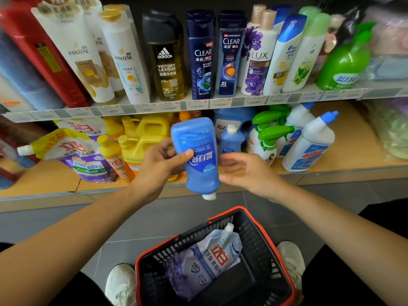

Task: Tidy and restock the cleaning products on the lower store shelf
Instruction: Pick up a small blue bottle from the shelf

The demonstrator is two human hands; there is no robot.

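My left hand grips a blue detergent bottle upside down, white cap pointing at the floor, in front of the lower shelf. My right hand hovers just right of the bottle with relaxed, spread fingers and holds nothing. Behind the bottle on the shelf stand a small blue bottle and a large blue jug. Below, a black basket with a red rim sits on the floor and holds a pale blue refill pouch.
On the lower shelf stand yellow jugs, orange-yellow bottles, purple-and-yellow pouches, green-trigger sprays and white toilet-cleaner bottles. Shampoo bottles fill the upper shelf. My shoes flank the basket.
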